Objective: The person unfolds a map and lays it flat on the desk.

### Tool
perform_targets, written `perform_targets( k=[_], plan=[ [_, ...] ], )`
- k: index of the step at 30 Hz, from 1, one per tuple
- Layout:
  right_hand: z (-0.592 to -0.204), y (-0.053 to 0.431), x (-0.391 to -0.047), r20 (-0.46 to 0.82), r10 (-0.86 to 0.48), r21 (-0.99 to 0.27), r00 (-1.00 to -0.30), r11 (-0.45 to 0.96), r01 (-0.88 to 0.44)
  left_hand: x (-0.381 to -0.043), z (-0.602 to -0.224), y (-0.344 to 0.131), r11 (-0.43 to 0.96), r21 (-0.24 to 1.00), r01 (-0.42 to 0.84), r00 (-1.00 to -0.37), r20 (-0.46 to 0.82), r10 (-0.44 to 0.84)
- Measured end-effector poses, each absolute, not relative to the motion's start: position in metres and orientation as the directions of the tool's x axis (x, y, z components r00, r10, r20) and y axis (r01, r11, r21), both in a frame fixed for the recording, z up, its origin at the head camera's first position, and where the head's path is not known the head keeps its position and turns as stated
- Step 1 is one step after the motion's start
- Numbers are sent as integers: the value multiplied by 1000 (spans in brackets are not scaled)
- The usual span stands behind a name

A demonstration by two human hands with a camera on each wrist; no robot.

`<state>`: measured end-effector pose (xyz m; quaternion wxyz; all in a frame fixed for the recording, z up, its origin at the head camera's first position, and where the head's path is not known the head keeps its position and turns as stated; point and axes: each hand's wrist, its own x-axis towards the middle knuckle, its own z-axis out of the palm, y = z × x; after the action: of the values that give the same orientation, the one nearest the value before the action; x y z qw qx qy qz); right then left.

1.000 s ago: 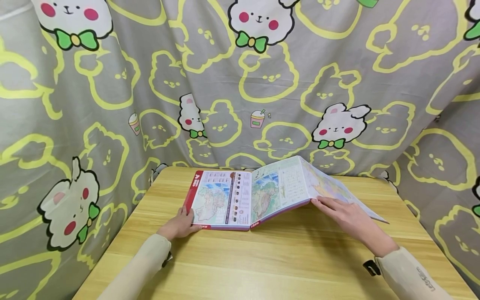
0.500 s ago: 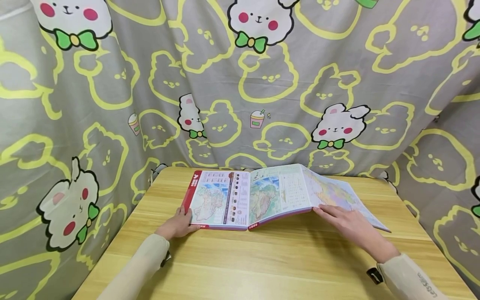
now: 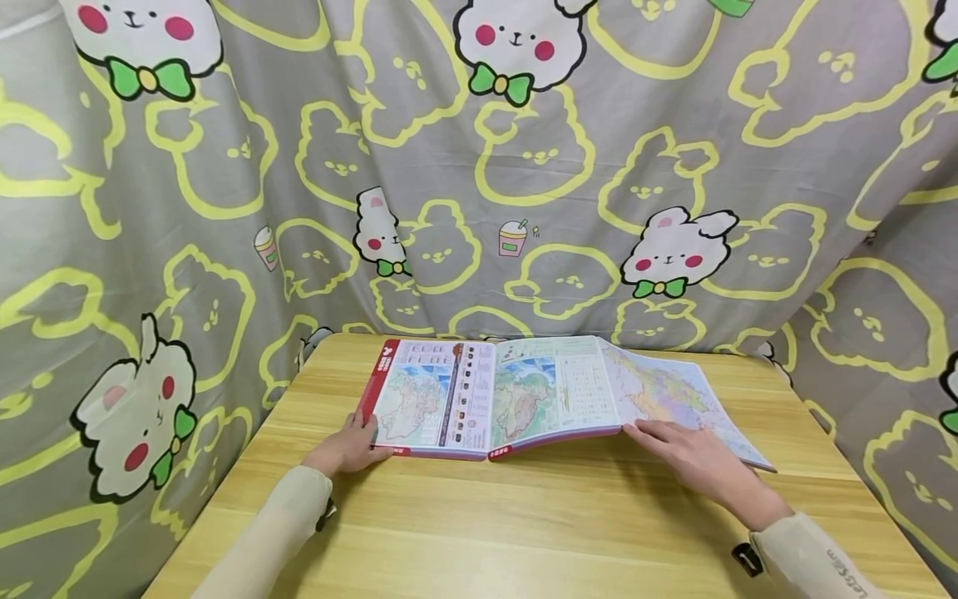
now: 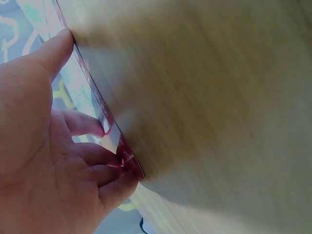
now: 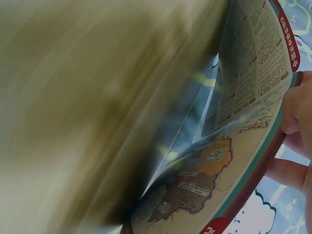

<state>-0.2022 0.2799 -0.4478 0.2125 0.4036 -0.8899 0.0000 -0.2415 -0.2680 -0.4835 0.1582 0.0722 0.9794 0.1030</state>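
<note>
A folding map (image 3: 419, 399) lies spread across the wooden table, with coloured map panels and a red strip down its left side. Its left panel is flat, while the middle panel slopes up to a raised fold and the right panel (image 3: 681, 391) slants down from there. My left hand (image 3: 346, 445) holds the near left corner; in the left wrist view the thumb and curled fingers (image 4: 119, 187) are at the red edge. With my right hand (image 3: 696, 462) I pinch the near end of the raised fold. The right wrist view looks under it, at the printed underside (image 5: 195, 185).
The table (image 3: 479, 532) has a patterned grey curtain (image 3: 554, 166) hanging behind it and along both sides. The map's far edge lies close to the curtain. Dark bands show at both sleeve cuffs.
My right hand has come down and slightly nearer to me, so the raised fold is lower and the right panel lies flatter. The left panel has slid slightly left with my left hand.
</note>
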Motion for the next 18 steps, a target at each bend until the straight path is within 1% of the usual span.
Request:
perform_targets(
  k=[6, 9, 14, 18],
  plan=[
    [-454, 279, -203, 382, -745, 186, -546, 641, -745, -242, -484, -271, 971, 221, 94, -944, -289, 158],
    [-458, 278, -203, 374, -745, 179, -553, 643, -745, -243, -484, -273, 971, 220, 88, -944, -294, 152],
    [-463, 278, -203, 357, -728, 169, -586, 667, -726, -245, -486, -274, 973, 219, 78, -943, -300, 143],
    [-466, 277, -204, 349, -735, 186, -582, 663, -725, -245, -487, -276, 971, 225, 76, -944, -297, 143]
  ],
)
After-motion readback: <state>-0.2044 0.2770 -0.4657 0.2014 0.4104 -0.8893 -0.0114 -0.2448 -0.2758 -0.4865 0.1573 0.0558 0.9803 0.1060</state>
